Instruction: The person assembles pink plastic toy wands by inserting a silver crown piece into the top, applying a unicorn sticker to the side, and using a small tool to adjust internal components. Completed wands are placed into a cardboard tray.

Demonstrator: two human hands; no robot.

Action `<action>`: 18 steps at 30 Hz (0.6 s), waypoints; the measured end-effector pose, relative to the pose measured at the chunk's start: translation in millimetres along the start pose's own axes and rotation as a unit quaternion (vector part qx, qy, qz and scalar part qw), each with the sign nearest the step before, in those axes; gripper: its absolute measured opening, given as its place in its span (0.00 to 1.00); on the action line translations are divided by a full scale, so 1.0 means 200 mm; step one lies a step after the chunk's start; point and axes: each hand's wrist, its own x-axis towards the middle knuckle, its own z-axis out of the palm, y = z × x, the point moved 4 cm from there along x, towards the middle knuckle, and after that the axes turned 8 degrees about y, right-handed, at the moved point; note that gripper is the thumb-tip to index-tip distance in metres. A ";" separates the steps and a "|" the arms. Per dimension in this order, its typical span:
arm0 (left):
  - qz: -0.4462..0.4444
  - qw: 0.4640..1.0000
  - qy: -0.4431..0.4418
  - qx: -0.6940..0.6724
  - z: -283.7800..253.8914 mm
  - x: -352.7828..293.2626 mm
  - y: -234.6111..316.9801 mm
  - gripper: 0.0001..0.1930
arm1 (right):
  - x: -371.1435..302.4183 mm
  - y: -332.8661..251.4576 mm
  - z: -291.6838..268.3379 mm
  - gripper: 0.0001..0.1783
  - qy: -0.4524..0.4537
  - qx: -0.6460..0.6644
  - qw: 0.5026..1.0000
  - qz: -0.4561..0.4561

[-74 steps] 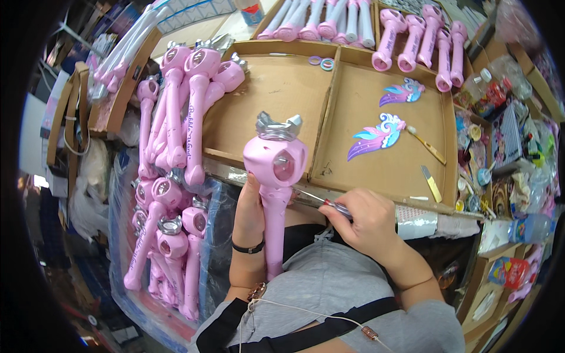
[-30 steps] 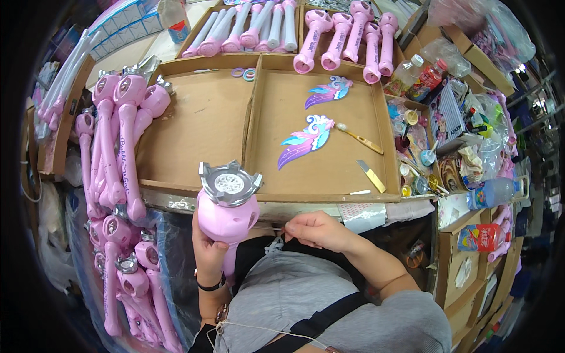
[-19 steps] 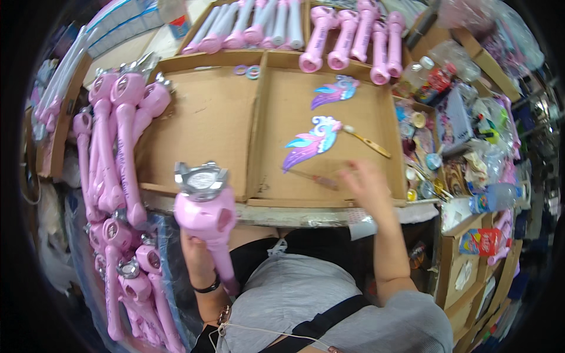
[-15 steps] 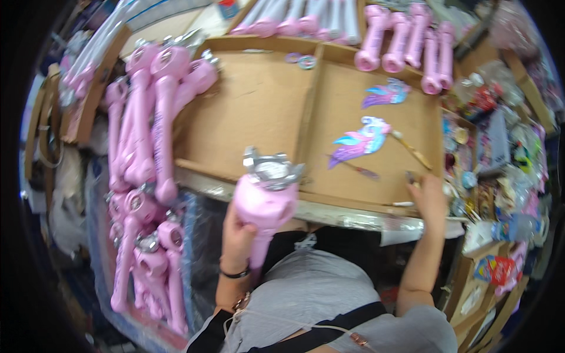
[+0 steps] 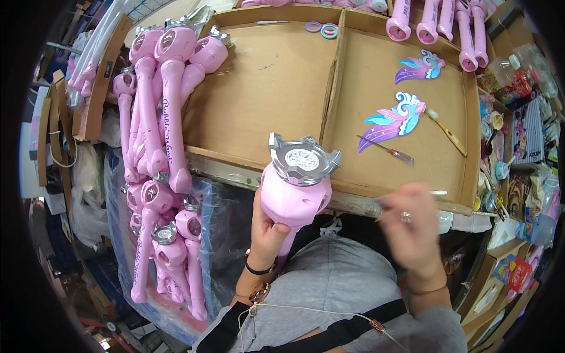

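My left hand (image 5: 269,232) is wrapped round the neck of a pink toy bubble wand (image 5: 296,197), held upright before my body. The wand's head wears a silver crown-like ring with a pale patterned disc inside. My right hand (image 5: 412,226) is in the air over the tray's front edge, to the right of the wand and apart from it. Its fingers are blurred but look pinched together, with something small and thin at their tips that I cannot make out. In the tray's right part lie two blue, pink and purple wing-shaped pieces (image 5: 391,122), a small screwdriver (image 5: 388,150) and a yellow-handled toothbrush (image 5: 448,134).
The divided cardboard tray (image 5: 259,88) also holds two small rings (image 5: 321,28) at the back. Finished-looking pink wands (image 5: 170,106) pile up on its left, and more fill a plastic-lined bin (image 5: 168,253) below. Pink handles (image 5: 429,23) line the back right. Clutter crowds the right side.
My right hand has lifted off the tray's front right corner and come left toward the wand. The view has shifted, and the wand in my left hand appears larger and closer.
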 end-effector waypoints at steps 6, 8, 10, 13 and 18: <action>0.004 1.000 -0.001 0.007 0.02 -0.01 0.01 0.55 | 0.05 -0.13 0.21 0.10 0.042 0.077 0.996 -0.024; 0.004 1.000 -0.001 0.003 0.02 -0.01 0.01 0.55 | 0.05 -0.13 0.23 0.10 0.045 0.086 0.995 -0.019; 0.012 1.000 0.000 -0.005 0.03 -0.01 0.01 0.55 | 0.04 -0.13 0.24 0.10 0.033 0.092 0.994 -0.042; 0.010 1.000 0.000 -0.001 0.03 -0.02 0.01 0.55 | 0.04 -0.12 0.25 0.10 0.031 0.071 0.996 -0.039; 0.004 1.000 0.001 0.004 0.03 -0.02 0.01 0.56 | 0.03 -0.11 0.25 0.10 0.034 0.086 0.995 -0.036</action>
